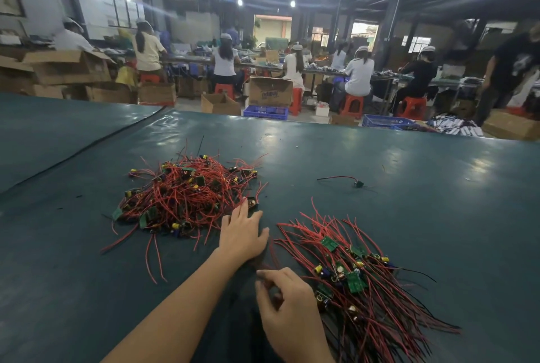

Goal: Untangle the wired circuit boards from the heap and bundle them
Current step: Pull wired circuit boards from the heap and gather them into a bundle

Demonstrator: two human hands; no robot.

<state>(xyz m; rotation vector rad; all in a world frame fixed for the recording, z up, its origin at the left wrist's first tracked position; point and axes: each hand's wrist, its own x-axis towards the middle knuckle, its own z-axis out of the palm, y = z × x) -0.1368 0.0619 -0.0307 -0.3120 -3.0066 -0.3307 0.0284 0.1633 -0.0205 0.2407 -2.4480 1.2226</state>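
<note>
Smooth, glossy dark-teal sheet over the counter [409,187]; shiny red plastic-sheathed wires [175,202] through the heap [193,184]; matt green boards [356,282]; dull brown cardboard box [270,90] beyond far edge.

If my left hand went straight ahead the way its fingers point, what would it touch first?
Likely the small circuit board at the near right edge of the tangled heap, just beyond the left hand; contact is unclear.
</note>
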